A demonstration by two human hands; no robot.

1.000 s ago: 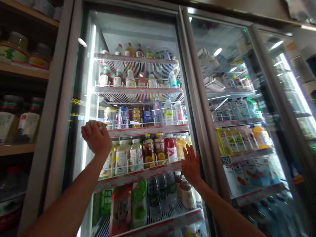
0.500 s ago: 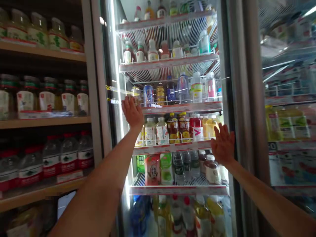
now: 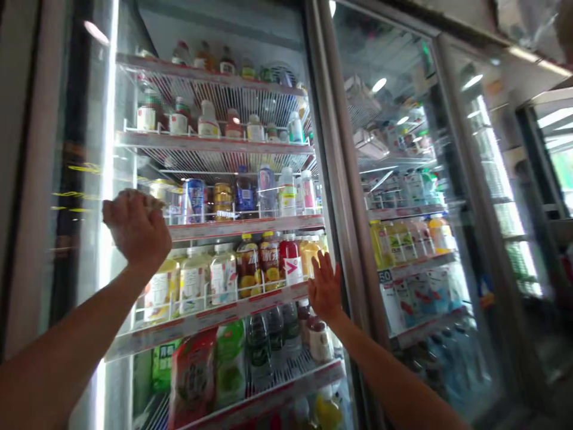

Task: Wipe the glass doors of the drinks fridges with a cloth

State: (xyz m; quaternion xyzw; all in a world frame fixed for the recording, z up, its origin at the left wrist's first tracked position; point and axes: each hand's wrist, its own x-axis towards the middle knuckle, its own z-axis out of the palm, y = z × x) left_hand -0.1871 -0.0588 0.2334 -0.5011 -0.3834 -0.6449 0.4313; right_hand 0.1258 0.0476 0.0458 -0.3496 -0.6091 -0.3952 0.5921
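My left hand [image 3: 141, 236] is raised on the left side of the glass door, in front of the drinks cooler. Its fingers curl over a crumpled pale cloth [image 3: 154, 202] that is mostly hidden behind them and blurred. Lower on the right, my right hand [image 3: 324, 289] lies flat at the door glass near the metal frame [image 3: 338, 149], fingers spread, holding nothing. Through the glass, between the hands, a blue can [image 3: 194, 201], brown bottles with yellow caps [image 3: 248, 266] and a red bottle [image 3: 290, 260] stand on wire shelves.
A second glass door [image 3: 403, 251] with more drinks behind it adjoins on the right. Below the hands, a shelf edge [image 3: 268, 391] carries a red pouch [image 3: 193, 376] and a green pouch [image 3: 230, 364]. A bright light strip [image 3: 107, 119] runs up the left side.
My view has swung right, so the wooden shelves on the left are gone and more cooler doors show. My left hand still presses high at the glass; my right hand stays flat near the frame.
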